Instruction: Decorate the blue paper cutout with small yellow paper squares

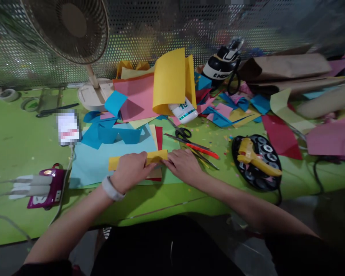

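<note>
A folded strip of yellow paper [156,156] lies across a light blue sheet of paper [87,165]. My left hand [132,170], with a pale band at its wrist, is closed on the strip's middle, thumb and fingers pressing the fold. My right hand [184,165] has its fingertips pinched at the strip's right end. Under the strip, red and cream sheets show beside the blue one, over a light green sheet. Just beyond my right hand lie black-handled scissors [184,133] and an orange cutter knife [202,150]. Cut blue paper pieces [112,134] rest behind my left hand.
A fan [96,90], phone [68,128] and purple power strip [47,188] are on the left. Behind stand curled yellow paper [169,80], a white bottle [185,111] and a black bottle [221,67]. Right, a yellow-handled tool [257,159] lies on a black oval object [248,177].
</note>
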